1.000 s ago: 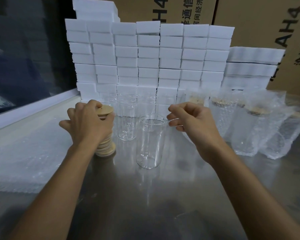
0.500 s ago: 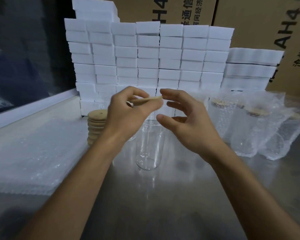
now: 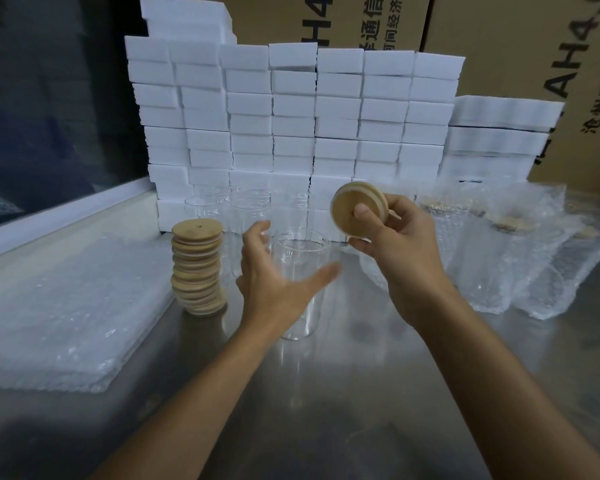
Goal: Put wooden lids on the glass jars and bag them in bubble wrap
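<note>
An open glass jar [image 3: 300, 252] stands upright on the steel table, mid-view. My right hand [image 3: 394, 247] holds a round wooden lid [image 3: 349, 211] tilted on edge, up and to the right of the jar's mouth, thumb on the lid's face. My left hand [image 3: 274, 282] is spread open around the jar's left side, thumb across its front; I cannot tell whether it touches the glass. A tall stack of wooden lids [image 3: 198, 268] stands left of the jar. More bare jars [image 3: 250, 211] wait behind. Jars wrapped in bubble bags [image 3: 492, 258] lie to the right.
A pile of flat bubble-wrap bags [image 3: 59, 317] lies at the left. A wall of white foam blocks [image 3: 291, 116] rises behind the jars, with cardboard cartons [image 3: 520, 43] behind it. A white ledge [image 3: 59, 216] borders the table at the left.
My left hand lifted a lid off the stack and passed it to my right hand above the jar. The left hand then dropped, open, beside the jar.
</note>
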The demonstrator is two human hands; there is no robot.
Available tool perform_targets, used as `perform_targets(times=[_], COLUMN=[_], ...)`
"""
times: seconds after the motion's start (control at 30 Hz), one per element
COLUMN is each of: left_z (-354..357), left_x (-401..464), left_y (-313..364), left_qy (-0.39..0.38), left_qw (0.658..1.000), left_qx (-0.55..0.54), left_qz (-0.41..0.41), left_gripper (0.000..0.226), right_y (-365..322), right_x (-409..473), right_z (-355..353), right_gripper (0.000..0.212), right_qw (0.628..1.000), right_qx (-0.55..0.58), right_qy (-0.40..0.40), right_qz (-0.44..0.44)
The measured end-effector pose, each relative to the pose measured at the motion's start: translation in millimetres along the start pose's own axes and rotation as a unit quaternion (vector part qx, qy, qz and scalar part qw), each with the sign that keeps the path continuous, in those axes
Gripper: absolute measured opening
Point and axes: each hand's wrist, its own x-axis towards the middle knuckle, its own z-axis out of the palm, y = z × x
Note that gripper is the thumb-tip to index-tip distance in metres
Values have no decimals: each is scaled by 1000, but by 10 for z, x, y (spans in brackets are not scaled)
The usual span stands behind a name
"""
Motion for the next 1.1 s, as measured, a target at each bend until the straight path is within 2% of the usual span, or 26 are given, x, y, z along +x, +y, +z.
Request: perform_targets(times=[0.07, 0.13, 0.23, 0.3, 0.43, 0.63, 0.77, 0.87, 0.97, 1.03, 1.1], left_z=[44, 45, 1, -39, -129, -261, -340, -354, -379, -413, -448], left_x=[8, 36, 78, 88, 131, 221, 237, 225, 194, 187, 191], left_y=[-153, -262, -272, -210, -39, 150, 257, 314, 380, 405, 404], left_qy=[-60, -72, -72, -88, -116, -132, -159, -195, -249, -306, -388], left_qw=[996, 994, 996, 996, 986, 979, 976, 974, 966, 948, 907], left_qx=[15, 13, 4, 16, 111, 151, 148, 118, 30, -29, -120], left_qz=[-57, -86, -52, -13, 38, 46, 25, -13, -67, -82, -106], left_gripper=[94, 85, 78, 83, 89, 99, 94, 85, 72, 61, 47], right_y=[31, 51, 47, 43, 36, 2, -4, 25, 24, -3, -41], right_x=[17, 16, -15, -37, -55, -86, -105, -94, -99, -107, -111], right_z=[-7, -4, 9, 17, 23, 60, 95, 71, 47, 52, 65], right_gripper=[8, 12, 17, 18, 23, 14, 18, 14, 19, 22, 30], right_qw=[1000, 999, 994, 988, 980, 976, 974, 981, 988, 992, 991], right_qx=[-11, -37, -81, -114, -161, -158, -155, -118, -66, -16, 52], right_qy=[-4, -17, -49, -65, -65, -101, -103, -99, -104, -109, -125], right_qz=[3, -12, -57, -77, -98, -113, -126, -120, -94, -67, -15])
